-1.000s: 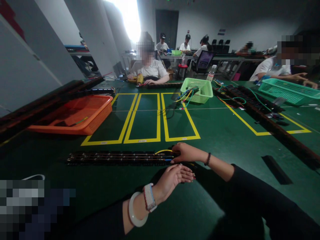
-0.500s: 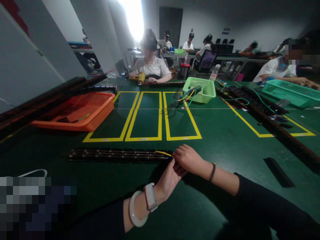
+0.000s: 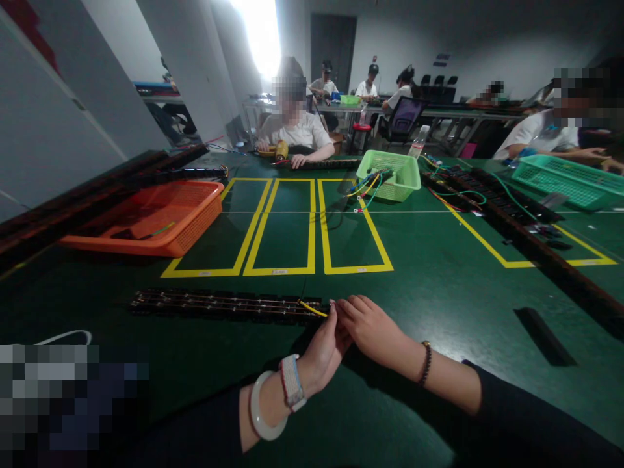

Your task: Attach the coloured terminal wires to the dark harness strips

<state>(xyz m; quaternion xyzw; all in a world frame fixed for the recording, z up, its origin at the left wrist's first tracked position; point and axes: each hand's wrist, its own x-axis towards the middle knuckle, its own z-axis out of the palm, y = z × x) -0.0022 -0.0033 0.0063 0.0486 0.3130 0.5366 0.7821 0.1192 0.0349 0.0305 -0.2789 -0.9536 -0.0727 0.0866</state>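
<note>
Green table (image 3: 439,289) as flat support, probably, for black strip (image 3: 219,305) just left of left hand (image 3: 322,354). Pinching yellow wire (image 3: 312,309) there, seemingly to steady its end for adjoining right hand (image 3: 371,323); cannot tell right grip.

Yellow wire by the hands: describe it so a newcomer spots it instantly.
On the green table, find the three adjacent yellow-taped frames, then the dark strip on their near side. Near that strip's right end, the yellow wire runs to the left hand. It's the strip's only bright yellow piece.
</note>
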